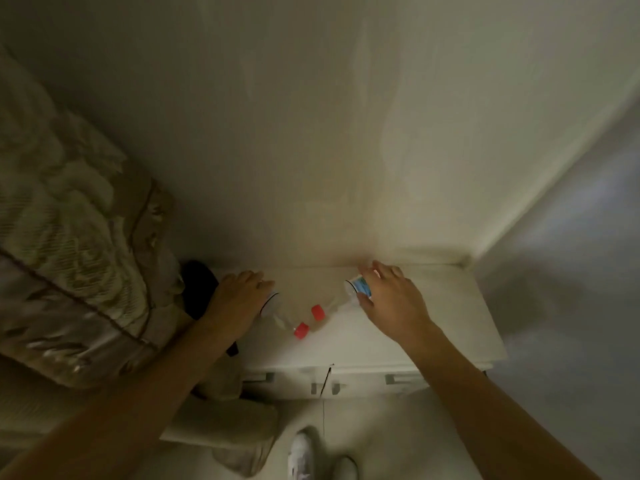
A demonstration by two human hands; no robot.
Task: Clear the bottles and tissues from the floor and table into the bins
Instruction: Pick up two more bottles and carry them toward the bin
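Two clear plastic bottles with red caps lie on a white cabinet top (398,341) against the wall. My left hand (239,299) is wrapped around the base end of the left bottle (282,318), whose cap points down and to the right. My right hand (391,299) grips the right bottle (353,291) at its blue-and-white label; its red cap (317,312) points toward the left bottle's cap. The two caps sit close together, slightly apart. No tissues or bins show in this view.
A bed with a patterned quilt (69,237) fills the left side. A dark object (201,282) sits between bed and cabinet. Cabinet drawers with handles (332,382) face me. A pale cushion (225,424) and my white shoes (311,455) are on the floor below.
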